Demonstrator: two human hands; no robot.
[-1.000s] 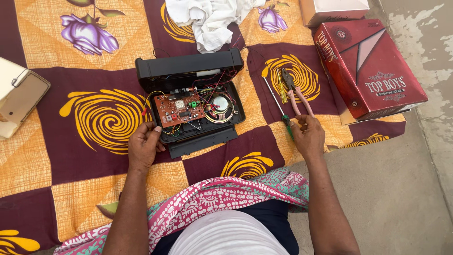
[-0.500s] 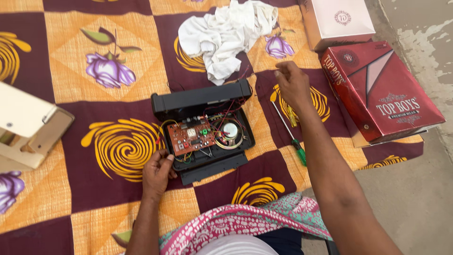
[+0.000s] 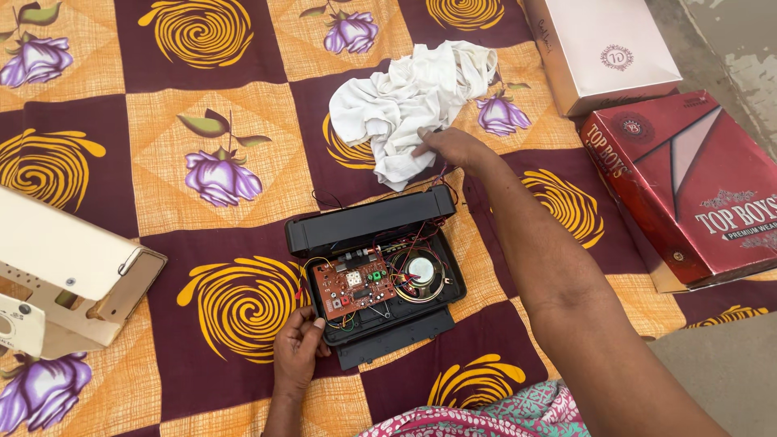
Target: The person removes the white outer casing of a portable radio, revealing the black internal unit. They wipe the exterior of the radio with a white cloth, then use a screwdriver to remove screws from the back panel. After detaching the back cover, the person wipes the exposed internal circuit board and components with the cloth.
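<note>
White cloth [image 3: 409, 101] under your right hand [image 3: 449, 146], fingers on it; left hand [image 3: 295, 356] steadies radio [image 3: 376, 275]; your forearm could snag its wires.

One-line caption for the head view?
Left hand steadies an opened black radio; right hand touches a crumpled white cloth on a patterned sheet.

Right hand [image 3: 453, 147] stretched out over the patterned cloth [image 3: 243, 105], fingertips on the crumpled white rag [image 3: 409, 101], perhaps pinching a fold, though hard to tell. Left hand [image 3: 297, 356] resting at the near left corner of the opened black radio case [image 3: 372, 279], thumb against its edge. Inside, a red circuit board [image 3: 350, 289] beside a round speaker [image 3: 419, 272], thin wires between. Red box [image 3: 688, 186] and pale box [image 3: 603, 48] at far right; cream sewing machine [image 3: 61, 275] at left.
</note>
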